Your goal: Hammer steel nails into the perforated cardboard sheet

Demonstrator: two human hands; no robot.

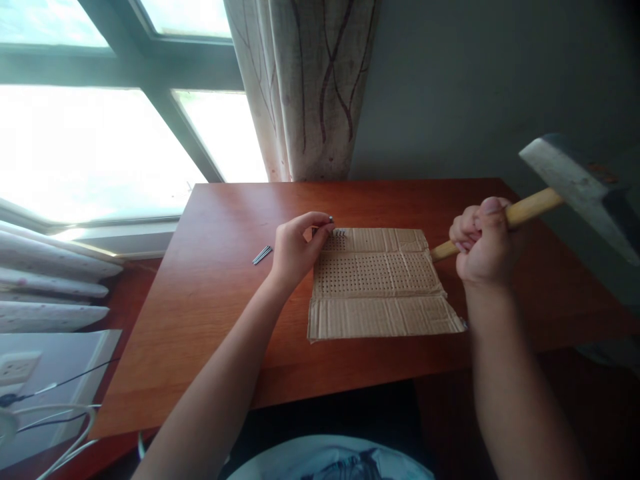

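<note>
Between thumb and forefinger, my left hand (pixel 299 245) pinches a nail (pixel 331 219) at the top left edge of a cardboard sheet (pixel 380 320). Only the nail's head end shows above the fingers. Several nails (pixel 340 234) stand in the cardboard just right of those fingertips. Rows of small holes cover the sheet's middle band. My right hand (pixel 483 240) is closed around the wooden handle of a hammer (pixel 533 205), raised to the right of the cardboard with its metal head up. Left of my left hand lies a small bundle of loose nails (pixel 262 255).
The cardboard lies on a reddish-brown wooden table (pixel 210 300). Behind the table hang a patterned curtain (pixel 320 87) and a grey wall, with a bright window (pixel 90 140) at the left. White cables (pixel 75 427) and a wall socket (pixel 19 368) are at the lower left.
</note>
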